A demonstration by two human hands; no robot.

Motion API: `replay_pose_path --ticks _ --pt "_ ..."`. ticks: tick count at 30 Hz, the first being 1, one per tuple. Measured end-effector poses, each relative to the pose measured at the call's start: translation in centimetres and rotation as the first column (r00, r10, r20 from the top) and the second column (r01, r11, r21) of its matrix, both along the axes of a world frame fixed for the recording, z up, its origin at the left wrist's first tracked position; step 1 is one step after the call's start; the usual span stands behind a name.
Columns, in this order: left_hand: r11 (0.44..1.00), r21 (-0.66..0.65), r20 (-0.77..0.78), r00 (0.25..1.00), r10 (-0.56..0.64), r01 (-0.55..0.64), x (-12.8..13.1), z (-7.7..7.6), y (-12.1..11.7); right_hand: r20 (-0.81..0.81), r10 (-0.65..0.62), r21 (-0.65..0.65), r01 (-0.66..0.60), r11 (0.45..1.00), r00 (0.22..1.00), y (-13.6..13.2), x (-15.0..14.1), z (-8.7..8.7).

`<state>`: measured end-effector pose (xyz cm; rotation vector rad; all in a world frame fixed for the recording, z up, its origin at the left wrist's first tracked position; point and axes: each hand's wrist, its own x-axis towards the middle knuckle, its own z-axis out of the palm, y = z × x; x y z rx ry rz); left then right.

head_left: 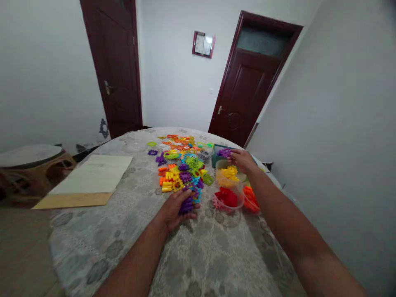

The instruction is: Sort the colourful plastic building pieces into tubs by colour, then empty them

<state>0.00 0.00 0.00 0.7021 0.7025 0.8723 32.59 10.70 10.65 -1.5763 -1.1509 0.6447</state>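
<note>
My left hand (175, 208) rests on the table at the near edge of a loose heap of plastic toy pieces. Its thumb and fingers are spread around purple pieces (186, 205), touching them; whether any are gripped cannot be made out. My right hand (244, 160) is stretched forward, its fingertips closed on a purple gear-shaped piece (225, 153) at the dark green box (214, 159). Below that hand stands a clear tub of yellow pieces (229, 175). Nearer me, another clear tub contains red pieces (227, 196). Orange pieces (250, 199) sit beside it, partly behind my right forearm.
Mixed green gear pieces (194, 163) and orange pieces (179, 142) spread toward the far side of the round table (123, 235), which has a patterned cloth. A pale flat board or folder (89, 177) lies at left. A drum-like stool (34, 165) stands beyond the left edge.
</note>
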Motion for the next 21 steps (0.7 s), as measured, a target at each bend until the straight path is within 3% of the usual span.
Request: replay_pose_path --ticks 4,6,8,10,12,14,16,19,21 --pt "1.0 0.016 -0.016 1.0 0.008 -0.007 0.2 0.3 0.0 0.058 -0.044 0.02 0.043 0.999 0.997 -1.1 -0.4 0.2" --pt "1.0 0.023 -0.022 1.0 0.003 -0.003 0.2 0.5 -0.1 0.09 0.019 0.004 -0.02 1.0 0.996 -2.6 -1.8 -0.1" --pt "1.0 0.027 -0.023 1.0 -0.005 0.005 0.2 0.7 -0.3 0.144 0.165 -0.024 -0.164 0.986 0.976 -4.9 -3.9 -0.8" --pt "0.999 0.032 -0.018 1.0 -0.021 0.022 0.2 0.8 -0.5 0.289 0.349 -0.026 -0.357 0.934 0.892 -7.4 -6.5 -1.6" --pt "0.998 0.043 -0.015 0.999 -0.041 0.042 0.2 0.7 -0.6 0.489 0.458 -0.019 -0.516 0.856 0.742 -9.8 -9.0 -2.4" --pt "0.996 0.059 -0.016 0.998 -0.062 0.063 0.1 0.6 -0.6 0.631 0.469 -0.022 -0.59 0.807 0.618 -11.4 -11.2 -3.1" --pt "0.993 0.08 -0.018 0.996 -0.088 0.089 0.1 0.4 -0.5 0.692 0.464 -0.048 -0.606 0.794 0.553 -12.2 -12.9 -3.5" --pt "0.987 0.105 -0.015 0.993 -0.118 0.119 0.1 0.4 -0.5 0.701 0.45 -0.081 -0.564 0.821 0.554 -12.2 -14.3 -3.7" --pt "0.987 0.107 -0.021 0.993 -0.115 0.117 0.0 0.5 -0.5 0.649 0.429 -0.061 -0.519 0.853 0.628 -11.6 -14.4 -3.7"
